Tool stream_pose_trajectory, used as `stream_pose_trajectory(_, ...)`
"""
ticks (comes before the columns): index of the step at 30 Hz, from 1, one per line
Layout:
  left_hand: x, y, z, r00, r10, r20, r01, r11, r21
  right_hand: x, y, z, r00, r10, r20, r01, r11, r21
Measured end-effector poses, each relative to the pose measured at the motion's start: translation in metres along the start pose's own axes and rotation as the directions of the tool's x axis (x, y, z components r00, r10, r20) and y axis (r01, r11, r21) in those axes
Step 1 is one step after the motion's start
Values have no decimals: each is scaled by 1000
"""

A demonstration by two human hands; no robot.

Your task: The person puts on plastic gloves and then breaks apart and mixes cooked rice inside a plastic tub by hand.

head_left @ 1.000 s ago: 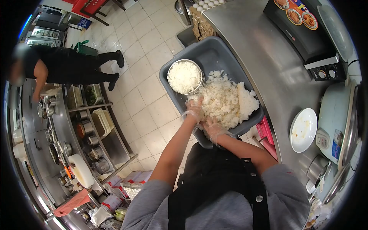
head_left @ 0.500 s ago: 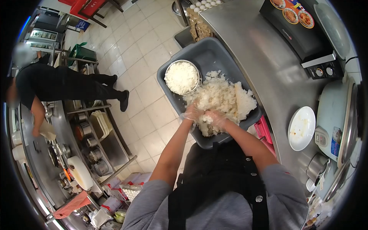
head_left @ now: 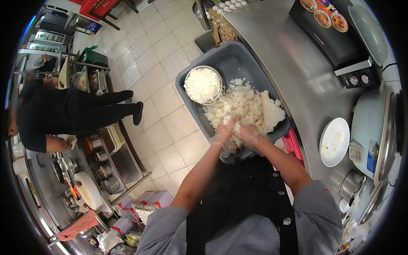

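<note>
Loose white rice [head_left: 244, 102] lies heaped in a grey plastic tub [head_left: 250, 59]. A round metal pot filled with rice [head_left: 203, 85] stands inside the tub at its left. Clear plastic gloves cover both hands. My left hand [head_left: 225, 131] is at the near edge of the heap, its fingers bent around some rice. Close beside it, my right hand [head_left: 248, 135] also curls its fingers on rice. The two hands nearly meet over the near part of the tub, and some rice shows between them.
A steel counter [head_left: 293, 85] at the right bears a microwave [head_left: 331, 46], a used white plate [head_left: 334, 142] and a large cooker [head_left: 369, 131]. At the left, a person in black [head_left: 72, 106] stands by a worktop with pans. Egg trays [head_left: 227, 6] are at the top.
Both hands have drawn back toward my body and closer together, with rice between them. The other person has turned and shifted along the left worktop.
</note>
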State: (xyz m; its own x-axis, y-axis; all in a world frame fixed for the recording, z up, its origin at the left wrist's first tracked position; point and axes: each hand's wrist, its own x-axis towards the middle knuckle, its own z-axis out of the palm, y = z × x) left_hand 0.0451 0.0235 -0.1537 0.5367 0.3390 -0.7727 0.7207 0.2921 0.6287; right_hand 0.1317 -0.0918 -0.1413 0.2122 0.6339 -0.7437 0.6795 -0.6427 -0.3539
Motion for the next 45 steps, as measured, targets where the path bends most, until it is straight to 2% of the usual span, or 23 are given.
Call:
stream_pose_trajectory(2, 10, 5, 2, 984, -110, -138, 120, 991, 63, -14, 6, -12, 961, -274, 44, 265, 860, -436)
stream_pose_trajectory(3, 13, 4, 5, 937, -210, -280, 248, 963, 106, -12, 8, -16, 962, -270, 43, 261, 862, -434)
stream_pose_trajectory(5, 32, -16, 6, 951, -163, -262, 176, 984, 26, 0, 13, -28, 982, 8, -191, -33, 991, -127)
stream_pose_trajectory(6, 37, -24, 8, 961, -114, -252, 103, 993, -59, 5, 19, -32, 982, 7, -191, -32, 991, -127)
stream_pose_trajectory(8, 35, -28, 15, 968, -40, -248, 10, 992, -123, 14, 33, -39, 824, 63, -563, 29, 988, 153)
stream_pose_trajectory(11, 70, -78, 16, 983, 100, -154, -118, 987, -112, 28, 41, -67, 710, 23, -703, 62, 994, 95)
stream_pose_trajectory(13, 74, -84, 16, 986, 156, -62, -159, 986, -46, 40, 47, -85, 795, 16, -607, -15, 1000, 7)
stream_pose_trajectory(16, 77, -93, 18, 964, 210, -161, -181, 967, 179, 40, 36, -103, 891, 19, -454, -84, 989, -124)
stream_pose_trajectory(18, 57, -76, 20, 958, 145, -249, -114, 984, 137, 52, 23, -109, 915, 27, -403, -94, 985, -148)
stream_pose_trajectory(20, 28, -48, 21, 952, 81, -295, -73, 997, 40, 98, 17, -98, 910, -227, -348, 182, 970, -160)
stream_pose_trajectory(23, 6, -33, 14, 956, 153, -251, -157, 988, 1, 166, 8, -40, 884, -248, -396, 210, 968, -138)
stream_pose_trajectory(25, 1, -38, 10, 952, 229, -204, -234, 972, -4, 113, -21, -48, 923, -193, -332, 172, 981, -91)
stream_pose_trajectory(27, 1, -47, 12, 934, 254, -249, -202, 955, 216, 63, -35, -56, 956, -129, -265, 121, 992, -47)
stream_pose_trajectory(29, -2, -53, 11, 957, 205, -204, -152, 957, 245, 40, -33, -55, 979, -200, -39, 171, 912, -372)
stream_pose_trajectory(31, -11, -60, 10, 975, 150, -165, -100, 955, 278, 36, 5, -23, 952, -208, -225, 152, 958, -243)
stream_pose_trajectory(33, -23, -66, 15, 929, 299, -217, -196, 897, 396, 60, 56, 10, 897, -182, -403, 153, 983, -102)
stream_pose_trajectory(34, -39, -52, 9, 982, 174, -76, -154, 965, 210, 82, 82, 24, 811, -157, -564, 264, 958, 114)
stream_pose_trajectory(36, -35, -65, 12, 982, 186, -45, -160, 927, 339, 102, 102, 15, 712, -81, -697, 394, 868, 302)
stream_pose_trajectory(39, -38, -63, 21, 993, 104, 48, -114, 848, 517, 109, 113, -31, 893, 140, -428, 67, 898, 434)
stream_pose_trajectory(40, -39, -63, 27, 995, 9, 97, -63, 818, 572, 104, 109, -42, 914, 194, -356, 91, 758, 646)
stream_pose_trajectory(42, -32, -59, 43, 998, -21, 60, -28, 704, 710, 83, 105, -59, 887, 52, -459, 142, 915, 377)
stream_pose_trajectory(43, -27, -62, 51, 999, -42, 11, 15, 568, 823, 76, 101, -61, 886, 59, -459, 135, 915, 379)
stream_pose_trajectory(45, -13, -76, 62, 999, 0, -49, 41, 536, 843, 63, 88, -65, 799, 197, -568, 31, 930, 366)
